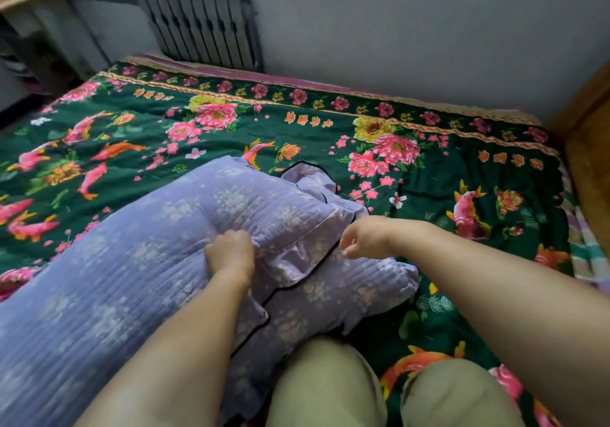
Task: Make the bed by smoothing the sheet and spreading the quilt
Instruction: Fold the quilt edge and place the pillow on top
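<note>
The lilac quilt [138,261] lay bundled across the lower left and centre of the frame, on top of the green flowered sheet [330,136] that covered the bed. The left hand [231,255] dug in at the middle, fingers curled into a fold of the quilt. The right hand [363,236] hovered just right of it, over the dark-piped edge, fingers loosely curled; whether they pinched any cloth, I couldn't tell. Two knees in beige trousers [330,383] pressed the sheet at the bottom. A dark radiator [204,27] stood against the wall, upper left.

place: bedroom at home | seen: bed with flowery green sheet [330,136] | radiator [203,27] on wall, upper left
</note>
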